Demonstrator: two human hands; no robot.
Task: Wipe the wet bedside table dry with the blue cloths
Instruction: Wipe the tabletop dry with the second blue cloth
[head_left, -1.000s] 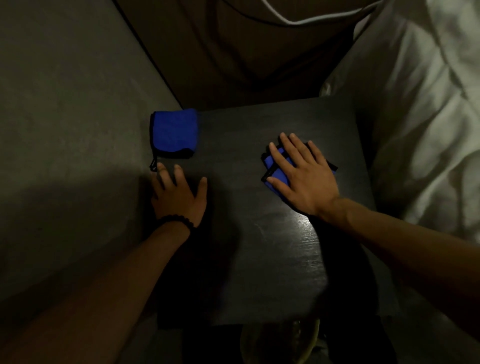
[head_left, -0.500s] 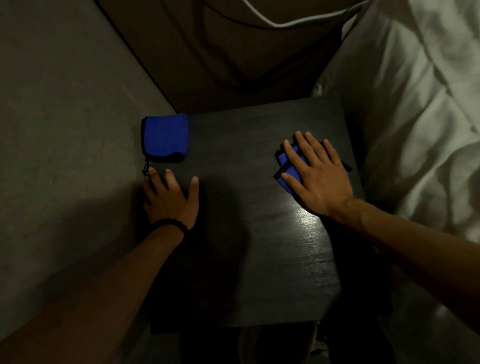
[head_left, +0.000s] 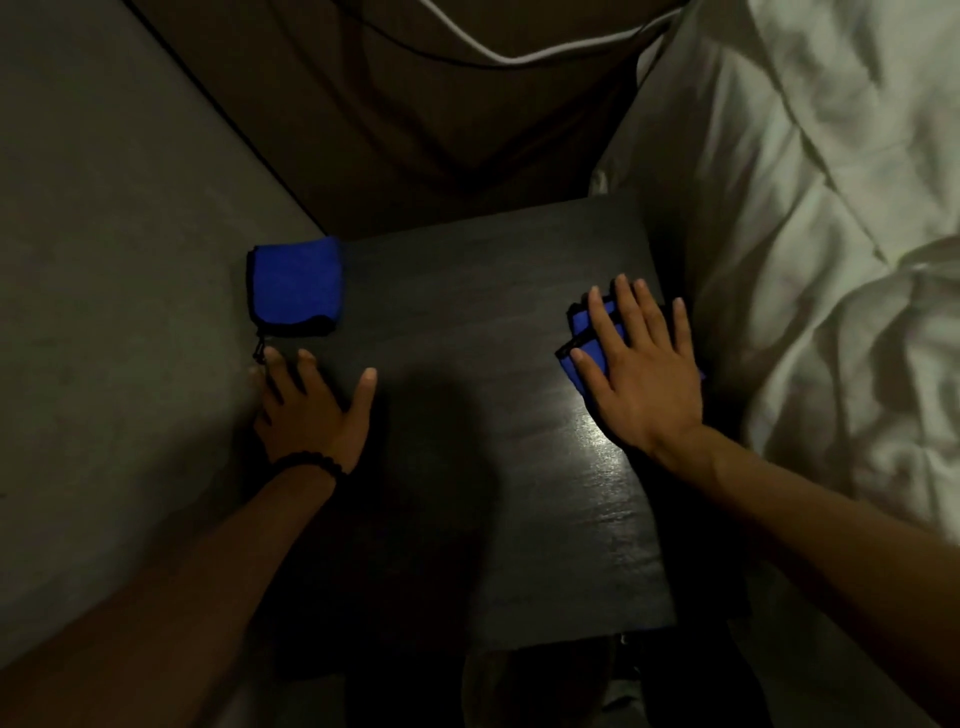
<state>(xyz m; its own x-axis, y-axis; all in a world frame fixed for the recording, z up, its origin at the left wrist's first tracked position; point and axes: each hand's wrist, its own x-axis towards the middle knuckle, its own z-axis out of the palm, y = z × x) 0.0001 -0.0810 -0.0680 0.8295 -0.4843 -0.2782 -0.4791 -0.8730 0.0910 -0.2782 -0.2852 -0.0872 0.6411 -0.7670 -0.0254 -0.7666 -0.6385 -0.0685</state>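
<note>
The dark wooden bedside table (head_left: 483, 322) fills the middle of the view, with a wet sheen near its right side. My right hand (head_left: 641, 364) lies flat, fingers spread, pressing a folded blue cloth (head_left: 576, 325) against the tabletop near the right edge; most of that cloth is hidden under the palm. A second folded blue cloth (head_left: 296, 283) with a black hem sits at the far left corner, untouched. My left hand (head_left: 311, 410), with a black bead bracelet, rests flat on the table's left edge just below it, holding nothing.
White bedding (head_left: 831, 260) rises close along the table's right side. A grey wall (head_left: 104, 260) borders the left side. Brown fabric (head_left: 441, 130) and a white cable (head_left: 519, 54) lie behind the table.
My right hand has slid the cloth to the right, toward the table's right edge. My left hand has stayed on the left edge.
</note>
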